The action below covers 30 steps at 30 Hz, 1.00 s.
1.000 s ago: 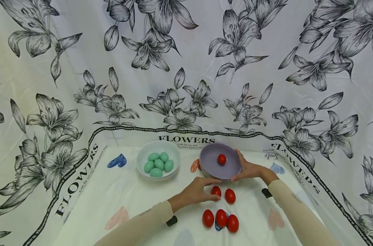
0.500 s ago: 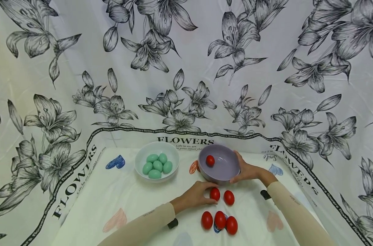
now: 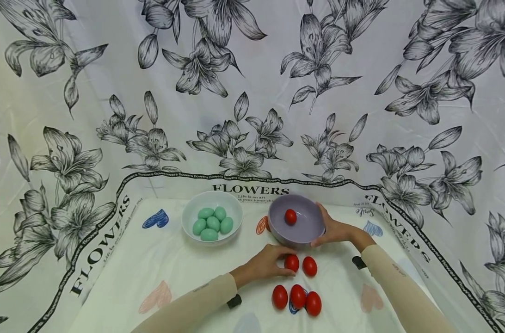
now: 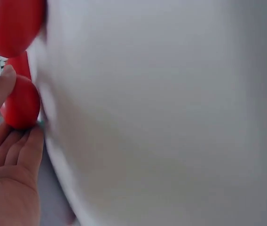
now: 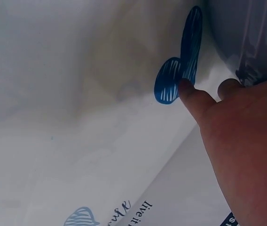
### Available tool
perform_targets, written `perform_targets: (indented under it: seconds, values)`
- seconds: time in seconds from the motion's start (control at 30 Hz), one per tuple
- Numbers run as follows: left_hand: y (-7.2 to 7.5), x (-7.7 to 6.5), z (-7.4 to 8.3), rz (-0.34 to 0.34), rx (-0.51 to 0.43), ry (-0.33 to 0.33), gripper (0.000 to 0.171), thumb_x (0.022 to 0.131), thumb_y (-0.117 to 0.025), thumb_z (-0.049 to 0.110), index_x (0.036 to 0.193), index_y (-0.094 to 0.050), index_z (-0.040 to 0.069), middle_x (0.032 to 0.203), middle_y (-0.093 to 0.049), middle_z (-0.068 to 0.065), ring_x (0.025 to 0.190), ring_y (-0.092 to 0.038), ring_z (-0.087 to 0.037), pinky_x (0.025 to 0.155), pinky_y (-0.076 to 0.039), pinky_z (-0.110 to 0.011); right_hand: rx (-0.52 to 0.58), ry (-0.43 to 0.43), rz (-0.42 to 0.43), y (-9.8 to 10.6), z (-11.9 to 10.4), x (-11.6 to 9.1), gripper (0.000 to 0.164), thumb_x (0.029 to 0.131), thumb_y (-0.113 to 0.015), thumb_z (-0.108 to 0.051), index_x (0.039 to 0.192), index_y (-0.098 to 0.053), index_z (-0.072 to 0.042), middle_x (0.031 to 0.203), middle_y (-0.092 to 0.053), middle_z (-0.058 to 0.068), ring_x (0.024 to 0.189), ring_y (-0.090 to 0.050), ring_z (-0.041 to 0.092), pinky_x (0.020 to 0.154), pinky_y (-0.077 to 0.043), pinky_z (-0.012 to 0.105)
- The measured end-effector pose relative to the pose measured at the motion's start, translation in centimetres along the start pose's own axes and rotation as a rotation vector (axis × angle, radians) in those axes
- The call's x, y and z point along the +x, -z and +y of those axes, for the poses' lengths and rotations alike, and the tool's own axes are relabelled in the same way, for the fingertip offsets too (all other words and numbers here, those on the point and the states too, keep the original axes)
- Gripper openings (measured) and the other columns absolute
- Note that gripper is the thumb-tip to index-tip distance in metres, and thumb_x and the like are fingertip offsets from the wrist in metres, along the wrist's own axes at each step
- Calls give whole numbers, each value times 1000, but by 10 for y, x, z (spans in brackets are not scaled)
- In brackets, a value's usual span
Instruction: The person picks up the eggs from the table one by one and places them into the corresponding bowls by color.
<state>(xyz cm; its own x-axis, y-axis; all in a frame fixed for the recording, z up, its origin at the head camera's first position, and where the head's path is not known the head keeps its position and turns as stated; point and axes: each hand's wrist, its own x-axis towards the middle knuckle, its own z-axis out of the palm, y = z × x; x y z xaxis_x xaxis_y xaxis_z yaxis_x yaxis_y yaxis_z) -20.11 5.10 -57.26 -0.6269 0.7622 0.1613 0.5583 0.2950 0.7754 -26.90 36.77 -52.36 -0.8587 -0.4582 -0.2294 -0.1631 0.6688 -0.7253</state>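
My left hand (image 3: 264, 264) holds a red egg (image 3: 292, 262) on the cloth just in front of the purple bowl. In the left wrist view, the thumb lies on one side of this red egg (image 4: 21, 102) and the fingers on the other. With thumb and fingers spread around its right side, my right hand (image 3: 336, 229) holds the purple bowl (image 3: 277, 226). One red egg (image 3: 291, 217) lies inside that bowl. Another red egg (image 3: 310, 266) sits just right of the held one. The right wrist view shows my right hand (image 5: 246, 136) against the bowl's outer wall (image 5: 246, 37).
A white bowl (image 3: 187, 221) with several green eggs (image 3: 212, 224) stands left of the purple bowl. Nearer to me, a row of three red eggs (image 3: 297, 296) lies on the white printed cloth (image 3: 186, 268). A flowered curtain (image 3: 252, 69) rises behind the table.
The red egg in the purple bowl rolled left, then slightly back to the right. My left hand has drawn in around the red egg before it. My right hand stays at the bowl.
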Motion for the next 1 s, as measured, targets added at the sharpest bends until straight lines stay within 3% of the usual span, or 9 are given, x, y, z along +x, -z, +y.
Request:
perform_targets:
  seconds: [0.17, 0.3, 0.5, 0.67, 0.77, 1.0]
  values:
    - [9, 1, 24, -14, -149, -104, 54, 93, -85, 27, 143, -65, 17, 142, -67, 2, 132, -59, -2, 107, -49, -22, -3, 19, 5, 1, -2, -1, 148, 76, -96, -37, 165, 19, -6, 171, -4, 26, 151, -24, 50, 120, -25, 72]
    - [29, 8, 51, 42, -210, -170, 54, 93, -85, 23, 143, -64, 18, 144, -63, 1, 136, -58, -6, 108, -48, -23, -21, 24, 15, 2, -1, 0, 148, 76, -96, -37, 165, 18, -5, 171, -4, 25, 151, -26, 49, 120, -28, 71]
    - [71, 18, 75, 191, -170, -139, 62, 90, -87, 30, 146, -65, 15, 145, -64, 5, 132, -61, -7, 104, -51, -22, -17, 0, -19, 0, -4, -1, 147, 79, -94, -39, 165, 21, -7, 172, 1, 25, 152, -24, 49, 120, -28, 70]
    - [105, 35, 83, 309, -143, -154, 64, 89, -88, 32, 147, -65, 15, 146, -65, 3, 130, -64, -10, 102, -54, -27, 7, -10, -27, 1, -8, -3, 146, 79, -93, -38, 164, 22, -8, 171, 2, 25, 153, -20, 50, 121, -24, 71]
    - [118, 44, 82, 340, -122, -149, 64, 89, -88, 34, 147, -65, 19, 144, -66, 5, 130, -64, -8, 103, -55, -29, 10, -21, -29, 0, -7, -3, 147, 80, -93, -39, 164, 23, -9, 172, 3, 25, 154, -17, 50, 121, -22, 72]
    - [123, 67, 64, 333, -54, -76, 64, 89, -88, 35, 146, -65, 16, 144, -67, 2, 130, -64, -9, 104, -53, -27, -6, -33, -22, -1, -1, -1, 149, 79, -93, -43, 164, 24, -11, 172, 4, 24, 154, -19, 49, 122, -23, 70]
